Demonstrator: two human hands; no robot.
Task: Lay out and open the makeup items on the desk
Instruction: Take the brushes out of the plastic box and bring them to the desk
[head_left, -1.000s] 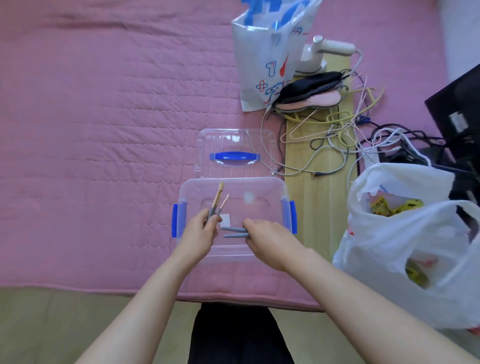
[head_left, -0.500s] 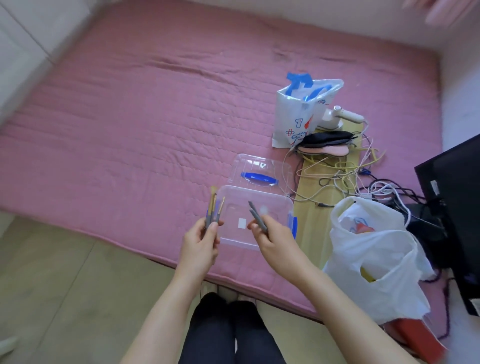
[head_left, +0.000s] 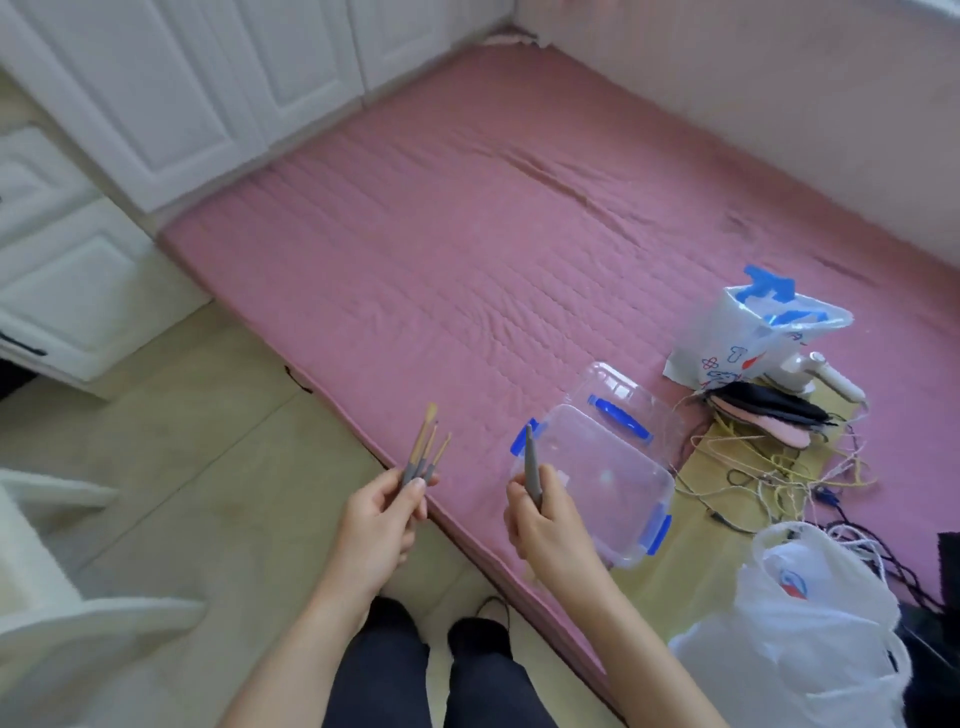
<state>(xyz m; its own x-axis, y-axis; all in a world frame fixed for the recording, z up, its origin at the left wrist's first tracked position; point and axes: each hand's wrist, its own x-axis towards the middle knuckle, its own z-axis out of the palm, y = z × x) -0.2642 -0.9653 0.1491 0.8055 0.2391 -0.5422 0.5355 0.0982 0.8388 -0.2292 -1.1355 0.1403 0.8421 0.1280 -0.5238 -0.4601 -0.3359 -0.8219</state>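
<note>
**Brushes in both hands, box on mat**

Left hand (head_left: 382, 519) is pinching 3 makeup brushes (head_left: 427, 451) by their grey handles, bristles up. Right hand (head_left: 545, 525) is closing around grey handles (head_left: 532, 470); their count and tips are hard to make out. Clear storage box (head_left: 602, 483) is sitting on the pink mat (head_left: 441, 249), contents indistinct.

Three makeup brushes (head_left: 427, 451) with grey handles and pale tan bristles stand fanned, tips up, pinched at the handle ends in the left hand (head_left: 382, 525) over the floor. Grey sticks (head_left: 532, 470), how many unclear, point up and slightly left, gripped at the lower end in the right hand (head_left: 545, 525), in front of the clear box (head_left: 618, 483)
</note>
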